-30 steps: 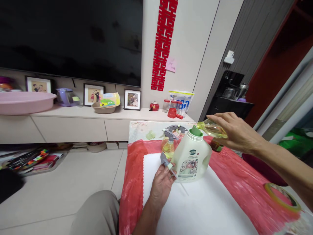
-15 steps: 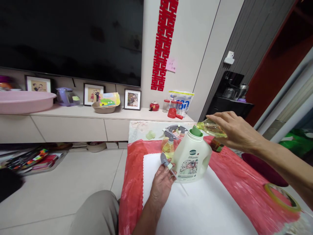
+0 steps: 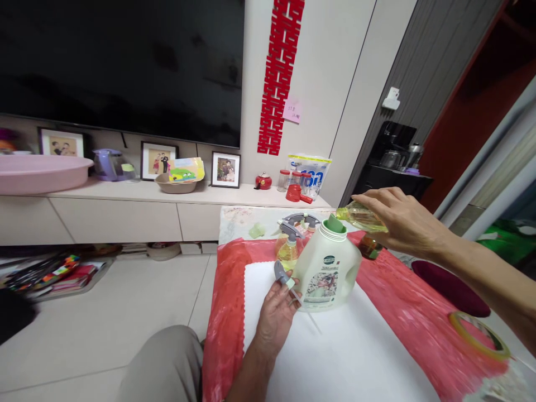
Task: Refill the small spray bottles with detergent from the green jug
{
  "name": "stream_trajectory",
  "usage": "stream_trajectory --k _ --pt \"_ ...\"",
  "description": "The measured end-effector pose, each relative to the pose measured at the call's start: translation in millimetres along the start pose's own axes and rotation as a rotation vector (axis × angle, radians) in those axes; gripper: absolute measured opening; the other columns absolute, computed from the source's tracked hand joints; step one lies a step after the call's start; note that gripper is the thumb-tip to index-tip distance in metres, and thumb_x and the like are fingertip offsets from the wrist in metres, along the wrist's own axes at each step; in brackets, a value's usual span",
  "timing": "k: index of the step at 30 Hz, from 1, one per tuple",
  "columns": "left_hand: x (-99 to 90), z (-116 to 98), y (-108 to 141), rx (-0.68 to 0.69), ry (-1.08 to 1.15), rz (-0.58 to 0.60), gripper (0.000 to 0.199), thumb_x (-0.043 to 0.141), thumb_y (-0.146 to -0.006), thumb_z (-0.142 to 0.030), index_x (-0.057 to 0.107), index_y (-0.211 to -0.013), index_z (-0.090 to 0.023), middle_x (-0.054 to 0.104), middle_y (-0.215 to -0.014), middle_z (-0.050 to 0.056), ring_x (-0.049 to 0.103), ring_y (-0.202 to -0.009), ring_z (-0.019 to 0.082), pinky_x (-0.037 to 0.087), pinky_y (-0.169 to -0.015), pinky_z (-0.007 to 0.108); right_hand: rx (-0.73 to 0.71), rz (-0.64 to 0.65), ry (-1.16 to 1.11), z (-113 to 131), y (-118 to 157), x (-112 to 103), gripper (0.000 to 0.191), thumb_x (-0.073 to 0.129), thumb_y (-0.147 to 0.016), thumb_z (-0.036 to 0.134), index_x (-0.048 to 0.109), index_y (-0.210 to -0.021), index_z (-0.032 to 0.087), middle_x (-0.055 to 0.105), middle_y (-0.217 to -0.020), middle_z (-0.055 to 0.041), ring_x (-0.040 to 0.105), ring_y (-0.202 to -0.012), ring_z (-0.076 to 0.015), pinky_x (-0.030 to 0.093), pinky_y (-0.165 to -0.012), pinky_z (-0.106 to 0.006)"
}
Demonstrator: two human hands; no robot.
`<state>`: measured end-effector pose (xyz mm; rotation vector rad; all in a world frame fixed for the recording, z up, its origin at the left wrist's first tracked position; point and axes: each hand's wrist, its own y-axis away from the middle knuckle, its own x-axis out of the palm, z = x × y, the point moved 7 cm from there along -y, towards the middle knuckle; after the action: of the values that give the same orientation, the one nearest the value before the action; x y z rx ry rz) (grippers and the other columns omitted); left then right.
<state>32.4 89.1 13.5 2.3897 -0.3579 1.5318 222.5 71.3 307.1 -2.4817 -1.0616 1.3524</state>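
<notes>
My right hand (image 3: 400, 218) is closed around a clear bottle of yellowish liquid (image 3: 363, 218). The bottle is tipped sideways, its mouth at the green spout (image 3: 335, 223) of a large pale green detergent jug (image 3: 329, 268). The jug stands upright on a white mat (image 3: 343, 346). In front of it, my left hand (image 3: 277, 310) holds a grey spray trigger head (image 3: 285, 274), its thin tube pointing down and right. Behind the trigger head stands a spray bottle with yellow liquid (image 3: 288, 254). More grey-topped spray bottles are partly hidden by the jug.
Red plastic sheeting (image 3: 226, 296) covers the table around the mat. A roll of tape (image 3: 479, 335) lies at the right, and a brown bottle (image 3: 370, 247) is behind the jug. A low cabinet (image 3: 117, 220) bears photo frames, jars and a pink basin (image 3: 42, 174).
The camera view has shifted very slightly. Both hands keep their grips, and the bottle remains tipped at the jug's spout.
</notes>
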Motion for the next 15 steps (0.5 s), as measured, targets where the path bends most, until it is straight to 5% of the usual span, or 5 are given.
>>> stream_trajectory --k 15 --pt "-0.6 -0.1 -1.0 0.004 0.004 0.017 0.047 0.090 -0.066 -0.026 0.071 -0.108 -0.018 0.072 -0.099 0.006 0.066 -0.076 0.015 0.050 -0.074 0.029 -0.029 -0.032 0.045 -1.3 -2.1 -5.4 0.067 0.063 -0.083 0.035 0.045 -0.146 0.023 0.055 -0.135 -0.0106 0.052 -0.111 -0.0283 0.038 -0.068 -0.030"
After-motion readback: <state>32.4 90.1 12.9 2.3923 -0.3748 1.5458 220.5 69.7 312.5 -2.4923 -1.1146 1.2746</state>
